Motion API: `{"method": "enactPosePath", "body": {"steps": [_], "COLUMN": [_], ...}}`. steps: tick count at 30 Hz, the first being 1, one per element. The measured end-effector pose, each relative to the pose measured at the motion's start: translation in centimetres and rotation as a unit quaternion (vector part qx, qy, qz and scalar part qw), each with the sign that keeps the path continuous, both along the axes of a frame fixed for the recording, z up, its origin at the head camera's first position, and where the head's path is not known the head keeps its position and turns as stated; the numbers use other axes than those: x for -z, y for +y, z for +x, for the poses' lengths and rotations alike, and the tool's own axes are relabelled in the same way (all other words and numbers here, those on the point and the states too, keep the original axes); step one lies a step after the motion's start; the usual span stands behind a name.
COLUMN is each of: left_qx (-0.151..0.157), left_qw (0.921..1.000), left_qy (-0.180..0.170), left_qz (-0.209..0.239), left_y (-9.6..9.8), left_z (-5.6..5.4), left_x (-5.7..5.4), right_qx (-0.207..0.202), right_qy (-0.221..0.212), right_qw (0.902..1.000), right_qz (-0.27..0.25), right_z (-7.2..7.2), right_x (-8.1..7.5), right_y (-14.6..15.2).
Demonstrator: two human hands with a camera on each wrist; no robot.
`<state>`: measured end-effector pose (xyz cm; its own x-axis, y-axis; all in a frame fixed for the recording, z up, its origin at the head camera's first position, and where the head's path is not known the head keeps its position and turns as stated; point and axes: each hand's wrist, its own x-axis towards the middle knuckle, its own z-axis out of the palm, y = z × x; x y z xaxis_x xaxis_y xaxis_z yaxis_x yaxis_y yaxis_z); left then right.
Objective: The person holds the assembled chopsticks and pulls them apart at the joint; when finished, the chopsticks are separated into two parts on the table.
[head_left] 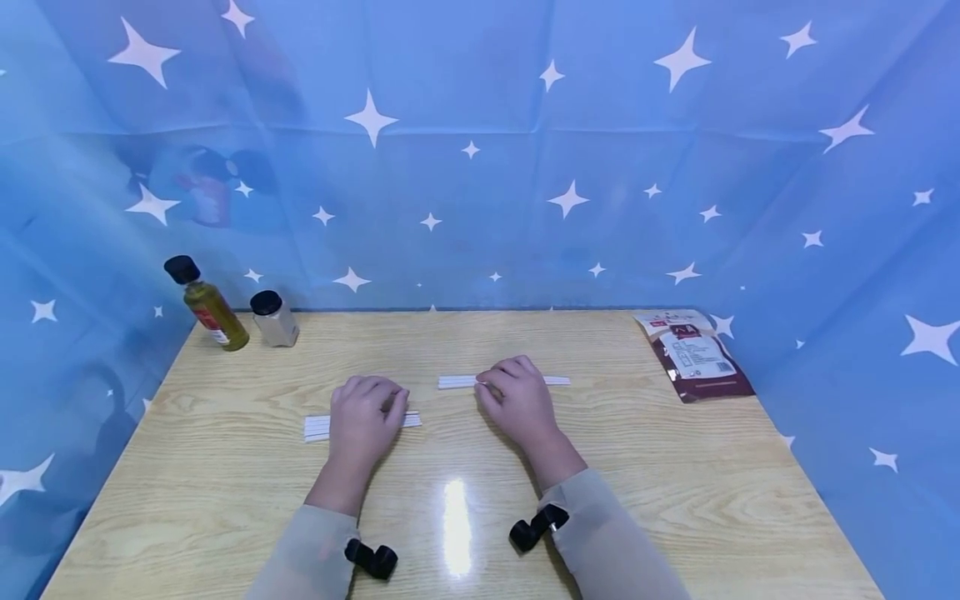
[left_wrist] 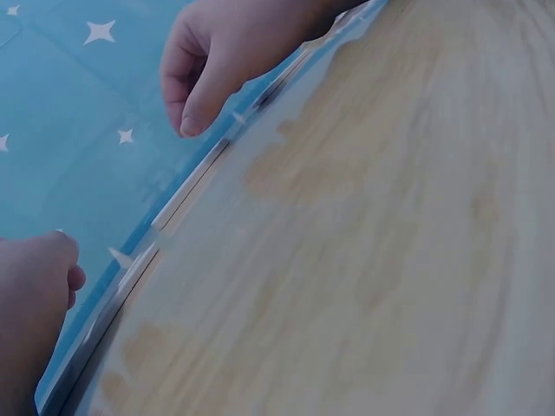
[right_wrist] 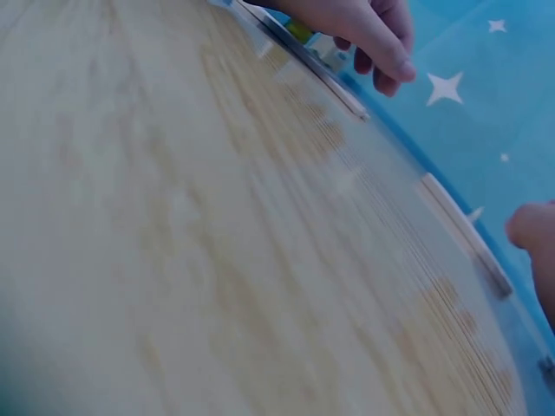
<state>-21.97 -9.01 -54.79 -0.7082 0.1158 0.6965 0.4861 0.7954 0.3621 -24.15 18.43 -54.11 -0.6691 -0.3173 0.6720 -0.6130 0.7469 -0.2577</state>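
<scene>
Two groups of thin white strips lie on the wooden table. The left group (head_left: 317,427) runs beneath my left hand (head_left: 363,417), its ends showing on both sides. My right hand (head_left: 517,396) is over the right group (head_left: 457,382), which lies a little farther back. Both hands have loosely curled fingers. In the right wrist view, the left hand (right_wrist: 368,35) has its fingertips just above the strips and nothing shows between them. The left wrist view shows the right hand (left_wrist: 225,52) with thumb and fingers pointing down near the strips, with no held thing visible.
An oil bottle (head_left: 213,315) with a black cap and a clear jar (head_left: 276,321) with a black lid stand at the back left. A maroon and white pouch (head_left: 697,358) lies at the back right. A blue star-patterned curtain (head_left: 480,233) hangs behind the table (head_left: 637,458).
</scene>
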Motion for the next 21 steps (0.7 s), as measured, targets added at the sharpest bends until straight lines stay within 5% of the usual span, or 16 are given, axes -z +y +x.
{"method": "enactPosePath", "body": {"steps": [8,15,21], "left_qx": [-0.023,-0.032,-0.045], "left_qw": [0.9977,0.996,0.9924], "left_qy": [-0.063,-0.083,-0.114], "left_qz": [0.005,0.013,0.002], "left_y": [-2.4,-4.6,-6.1], "left_z": [0.4,1.0,1.5], "left_x": [0.0,0.0,-0.3], "right_qx": [-0.038,-0.052,-0.049], "right_qy": [-0.013,0.006,-0.021], "right_qw": [0.9992,0.9984,0.9977], "right_qz": [0.007,0.023,0.041], "right_z": [0.3,0.7,1.4], "right_x": [0.0,0.4,0.2], "right_y": [-2.3,-5.4,-8.4]}}
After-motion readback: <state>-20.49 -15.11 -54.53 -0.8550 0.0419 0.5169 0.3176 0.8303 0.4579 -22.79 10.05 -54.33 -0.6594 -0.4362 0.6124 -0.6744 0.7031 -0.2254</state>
